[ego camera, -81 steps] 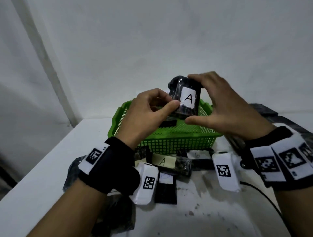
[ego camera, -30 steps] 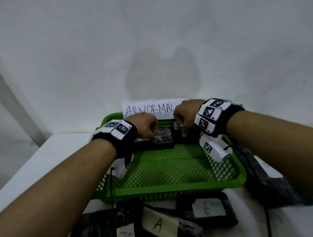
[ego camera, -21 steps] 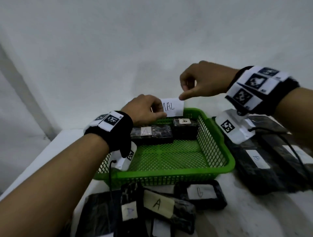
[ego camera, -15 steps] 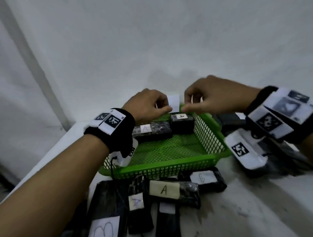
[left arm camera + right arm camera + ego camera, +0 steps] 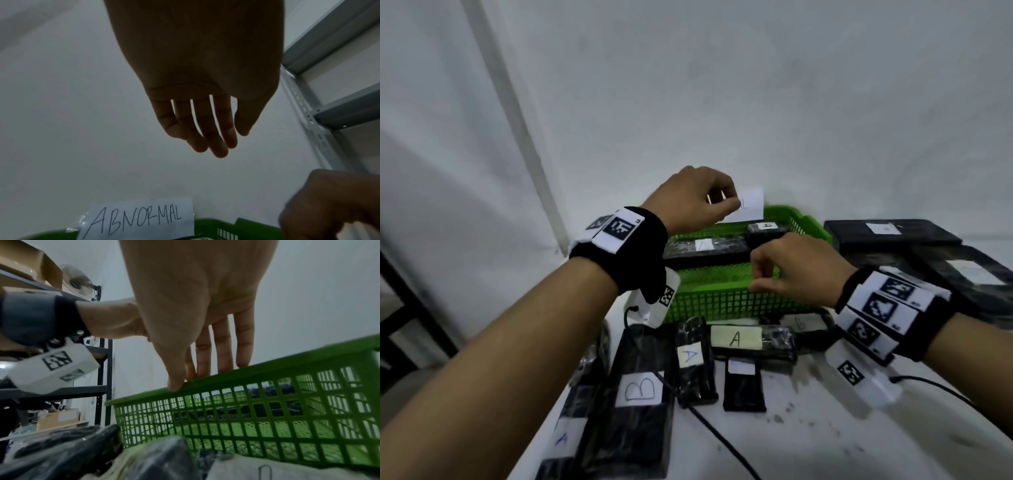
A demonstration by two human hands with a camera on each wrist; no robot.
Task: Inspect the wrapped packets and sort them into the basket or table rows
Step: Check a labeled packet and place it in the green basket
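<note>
Two black wrapped packets labelled A point(image 5: 705, 246) point(image 5: 765, 228) lie along the far side of the green basket point(image 5: 722, 301). A paper sign reading ABNORMAL point(image 5: 139, 217) stands behind the basket. My left hand point(image 5: 717, 202) hovers over the far rim near the sign, its fingers relaxed and holding nothing, as the left wrist view also shows point(image 5: 216, 142). My right hand point(image 5: 760, 277) hangs at the front rim with loose, empty fingers; in the right wrist view its fingertips point(image 5: 174, 384) sit right at the basket's rim point(image 5: 267, 373).
In front of the basket lie several wrapped packets: two marked A point(image 5: 750, 339) point(image 5: 693, 359), a large one marked B point(image 5: 640, 394), and a small one point(image 5: 743, 383). Large black packets point(image 5: 893, 233) are stacked at the right. A black cable point(image 5: 722, 442) crosses the table.
The A packet both hands held up earlier now lies in the basket's far right corner. Both hands have let go and pulled back; the right has dropped to the front rim.
</note>
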